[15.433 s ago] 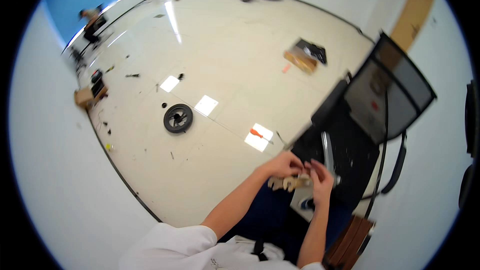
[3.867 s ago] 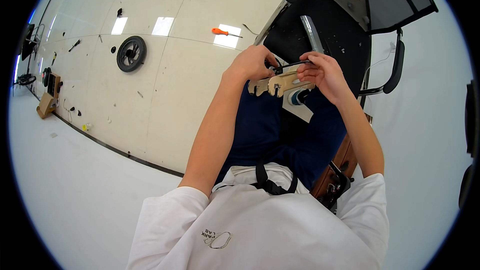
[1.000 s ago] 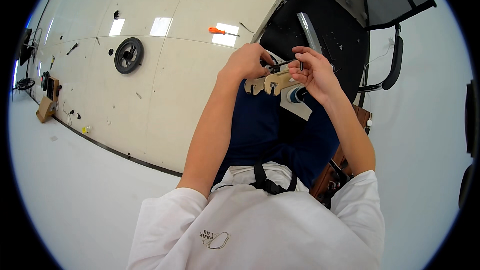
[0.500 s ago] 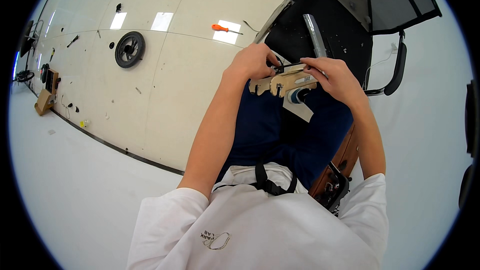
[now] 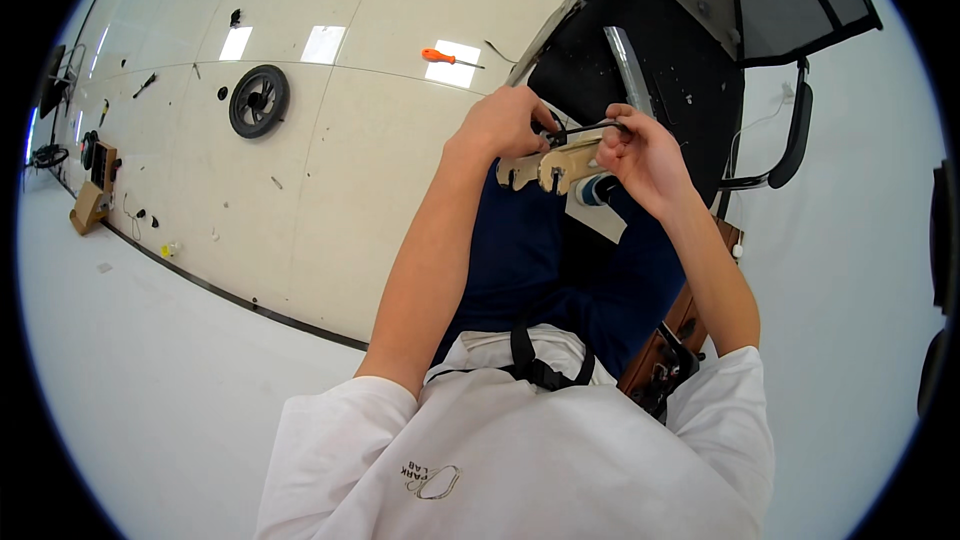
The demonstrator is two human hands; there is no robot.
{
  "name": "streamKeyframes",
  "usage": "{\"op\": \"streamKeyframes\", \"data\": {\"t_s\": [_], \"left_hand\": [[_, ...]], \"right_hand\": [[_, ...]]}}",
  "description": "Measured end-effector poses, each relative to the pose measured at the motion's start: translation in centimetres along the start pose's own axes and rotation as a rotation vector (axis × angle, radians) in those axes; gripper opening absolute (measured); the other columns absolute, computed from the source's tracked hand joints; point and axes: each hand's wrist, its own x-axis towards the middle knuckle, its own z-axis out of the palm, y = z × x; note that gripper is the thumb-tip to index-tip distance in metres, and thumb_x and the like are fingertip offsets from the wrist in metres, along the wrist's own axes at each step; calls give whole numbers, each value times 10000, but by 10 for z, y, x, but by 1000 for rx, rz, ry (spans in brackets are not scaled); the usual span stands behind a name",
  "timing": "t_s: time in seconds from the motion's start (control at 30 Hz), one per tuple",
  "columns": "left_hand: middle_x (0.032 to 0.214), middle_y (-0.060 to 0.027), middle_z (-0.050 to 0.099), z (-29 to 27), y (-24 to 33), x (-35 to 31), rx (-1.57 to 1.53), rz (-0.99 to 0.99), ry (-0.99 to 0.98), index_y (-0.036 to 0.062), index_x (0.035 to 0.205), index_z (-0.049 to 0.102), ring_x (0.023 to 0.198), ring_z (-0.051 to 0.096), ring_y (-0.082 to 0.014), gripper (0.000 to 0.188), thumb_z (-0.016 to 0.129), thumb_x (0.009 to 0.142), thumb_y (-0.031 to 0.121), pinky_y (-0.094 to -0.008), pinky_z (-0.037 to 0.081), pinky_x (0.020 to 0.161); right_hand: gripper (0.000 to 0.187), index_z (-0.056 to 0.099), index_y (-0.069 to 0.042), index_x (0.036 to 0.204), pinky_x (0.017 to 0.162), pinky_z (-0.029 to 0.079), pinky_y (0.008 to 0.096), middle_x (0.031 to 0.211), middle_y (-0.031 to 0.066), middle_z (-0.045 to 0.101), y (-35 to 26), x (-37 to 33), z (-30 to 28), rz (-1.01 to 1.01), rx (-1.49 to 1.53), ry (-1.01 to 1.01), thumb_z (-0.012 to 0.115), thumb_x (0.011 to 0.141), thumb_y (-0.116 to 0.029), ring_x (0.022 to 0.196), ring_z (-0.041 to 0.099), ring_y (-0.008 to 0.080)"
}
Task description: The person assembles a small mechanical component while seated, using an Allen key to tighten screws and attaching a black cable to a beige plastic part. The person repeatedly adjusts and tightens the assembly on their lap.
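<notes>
Above my thighs lies a beige two-armed part [image 5: 572, 166] with rounded, slotted ends, resembling a bracket or fork. My left hand [image 5: 508, 123] is closed at its far edge, with fingertips pinching a small dark piece [image 5: 557, 125] that is mostly hidden. A thin black rod [image 5: 588, 127], slightly curved, runs from there toward the right. Its right end is pinched between thumb and fingers of my right hand [image 5: 643, 158], whose other fingers curl in beside the beige part. Whether the rod is a hex key or a cable, I cannot tell.
Ahead stands a black chair [image 5: 690, 100] with a silver curved tube [image 5: 628, 70] on its seat. On the tiled floor lie a black wheel [image 5: 259, 101], an orange-handled screwdriver [image 5: 440, 57] and several small dark parts. An opened cardboard box [image 5: 88, 206] sits far left.
My right hand has turned and curled its fingers, and its grip on the thin black rod has lifted slightly. The left hand stays nearly still.
</notes>
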Motion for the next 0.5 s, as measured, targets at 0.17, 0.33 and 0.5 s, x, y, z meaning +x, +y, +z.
{"op": "streamKeyframes", "data": {"t_s": [0.17,0.33,0.5], "left_hand": [[1033,-108,763,-1,1,-2,-5,-9,-1,202,1058,811,981,716,-279,352,832,708,165,-384,575,898],[987,-123,771,-6,9,-8,-22,-4,18,141,1062,810,886,730,-251,337,831,727,112,-355,577,839],[988,-130,770,-3,3,-5,-32,23,25,135,1061,810,872,728,-248,334,830,728,116,-358,578,824]], "right_hand": [[150,618,-23,1103,698,513,315,853,113,671,-11,-21,6,-709,-1333,-116,576,974,-88,774,669,186],[193,621,-17,1126,616,513,276,739,104,673,-17,-24,13,-559,-1341,10,633,941,-71,632,669,202],[210,627,-42,1148,599,525,293,771,124,706,-23,-27,28,-302,-953,3,630,941,-73,621,676,251]]}}
